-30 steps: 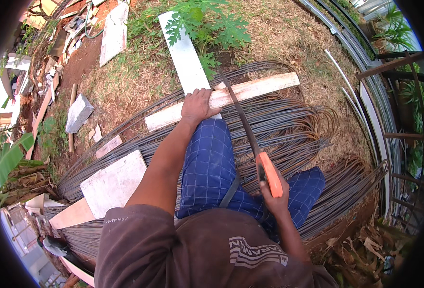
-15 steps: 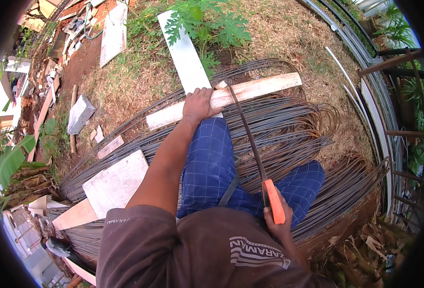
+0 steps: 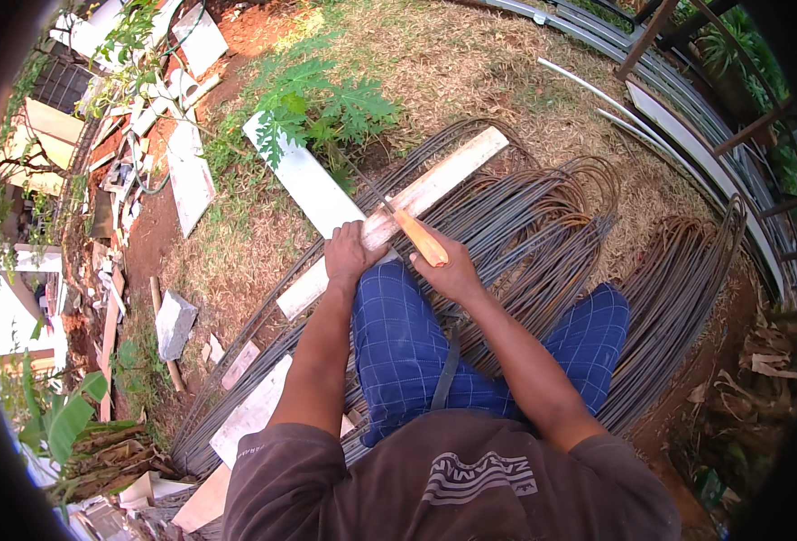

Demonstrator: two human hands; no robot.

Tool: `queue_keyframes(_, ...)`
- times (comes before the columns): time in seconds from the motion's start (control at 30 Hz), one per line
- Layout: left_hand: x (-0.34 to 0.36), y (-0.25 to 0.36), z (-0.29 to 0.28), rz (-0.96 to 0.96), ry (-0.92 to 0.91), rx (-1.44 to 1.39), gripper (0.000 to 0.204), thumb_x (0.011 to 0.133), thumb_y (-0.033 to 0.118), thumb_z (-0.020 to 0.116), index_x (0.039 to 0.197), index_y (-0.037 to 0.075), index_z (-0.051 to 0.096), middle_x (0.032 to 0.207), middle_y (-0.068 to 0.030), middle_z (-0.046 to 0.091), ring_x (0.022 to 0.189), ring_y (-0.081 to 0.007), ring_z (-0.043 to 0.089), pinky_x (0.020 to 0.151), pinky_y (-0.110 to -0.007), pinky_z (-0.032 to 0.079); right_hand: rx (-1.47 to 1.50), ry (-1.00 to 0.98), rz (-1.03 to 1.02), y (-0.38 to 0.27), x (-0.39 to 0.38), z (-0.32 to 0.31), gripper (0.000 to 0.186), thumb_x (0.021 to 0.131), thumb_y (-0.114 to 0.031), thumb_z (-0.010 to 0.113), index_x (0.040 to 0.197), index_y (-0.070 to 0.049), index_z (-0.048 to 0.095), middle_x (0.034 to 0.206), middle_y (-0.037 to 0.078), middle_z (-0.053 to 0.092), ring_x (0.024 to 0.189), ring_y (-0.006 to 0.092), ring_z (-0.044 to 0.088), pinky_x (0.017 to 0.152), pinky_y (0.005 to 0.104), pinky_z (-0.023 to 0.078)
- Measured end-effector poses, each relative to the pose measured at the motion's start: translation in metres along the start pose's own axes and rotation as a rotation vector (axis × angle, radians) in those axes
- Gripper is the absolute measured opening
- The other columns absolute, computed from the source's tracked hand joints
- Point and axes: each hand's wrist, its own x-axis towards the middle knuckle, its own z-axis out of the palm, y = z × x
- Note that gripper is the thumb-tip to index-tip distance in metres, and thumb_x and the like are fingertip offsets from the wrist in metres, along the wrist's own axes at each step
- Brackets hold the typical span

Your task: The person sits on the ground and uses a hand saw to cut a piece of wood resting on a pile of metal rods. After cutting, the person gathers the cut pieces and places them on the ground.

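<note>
We have the right hand with its grip closed round an orange-handled saw; the dark blade points up and left, across the plank. We cannot tell whether the teeth bite the wood. We see the plank lying aslant across a white board, above the rebar. The left hand lies on the plank where it crosses the board, near the right hand and just beside the knee of the blue checked trousers; we cannot tell how far that grip curls under. Leaves of a plant hang over the board's far end. Left of the rebar we note a grey block against a stick; closer in, a pale sheet lies on the rebar, partly behind the left forearm. White pipes lie upper right, on dry grass.
</note>
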Motion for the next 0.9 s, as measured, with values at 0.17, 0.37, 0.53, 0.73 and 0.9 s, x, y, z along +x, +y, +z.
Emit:
queue_keyframes(0.17, -0.005, 0.001, 0.008, 0.017, 0.029, 0.037, 0.073, 0.073, 0.067, 0.078, 0.118, 0.011, 0.066, 0.110, -0.0074, 0.065, 0.105, -0.0278, 0.062, 0.087, -0.045, 0.051, -0.148, -0.064, 0.126, -0.030, -0.112, -0.053, 0.069, 0.089, -0.015, 0.075, 0.152, -0.005, 0.051, 0.129, 0.019, 0.072, 0.114, 0.0289, 0.073, 0.098, 0.0361, 0.055)
queue_keyframes(0.37, -0.006, -0.005, 0.006, 0.013, 0.025, 0.024, 0.073, 0.074, 0.067, 0.078, 0.119, 0.010, 0.066, 0.109, -0.0087, 0.065, 0.106, -0.0286, 0.062, 0.087, -0.046, 0.050, -0.270, -0.114, 0.104, -0.088, -0.208, -0.106, 0.074, 0.080, -0.005, 0.072, 0.151, -0.003, 0.051, 0.133, 0.020, 0.070, 0.110, 0.0380, 0.073, 0.102, 0.0372, 0.055)
queue_keyframes(0.53, 0.007, -0.001, 0.014, 0.068, 0.098, -0.052, 0.073, 0.074, 0.066, 0.079, 0.119, 0.009, 0.066, 0.110, -0.0085, 0.065, 0.106, -0.0291, 0.062, 0.087, -0.045, 0.051, 0.007, 0.047, -0.031, 0.002, -0.019, -0.022, 0.061, 0.088, -0.014, 0.072, 0.147, -0.008, 0.057, 0.120, 0.022, 0.073, 0.108, 0.0355, 0.074, 0.092, 0.0398, 0.057)
queue_keyframes(0.73, 0.006, -0.001, 0.005, -0.023, 0.063, 0.005, 0.074, 0.073, 0.066, 0.079, 0.118, 0.009, 0.067, 0.110, -0.0077, 0.065, 0.105, -0.0286, 0.062, 0.086, -0.046, 0.051, -0.023, -0.065, 0.043, -0.030, -0.079, -0.050, 0.069, 0.088, -0.012, 0.070, 0.155, -0.017, 0.050, 0.127, 0.021, 0.071, 0.113, 0.0409, 0.069, 0.095, 0.0418, 0.057)
queue_keyframes(0.9, 0.000, -0.008, 0.014, 0.053, 0.057, 0.004, 0.074, 0.073, 0.067, 0.078, 0.119, 0.009, 0.065, 0.108, -0.0075, 0.065, 0.105, -0.0287, 0.062, 0.085, -0.046, 0.051, -0.197, -0.137, 0.091, -0.069, -0.209, -0.137, 0.072, 0.086, -0.007, 0.070, 0.154, -0.007, 0.049, 0.134, 0.016, 0.070, 0.113, 0.0315, 0.074, 0.096, 0.0362, 0.058)
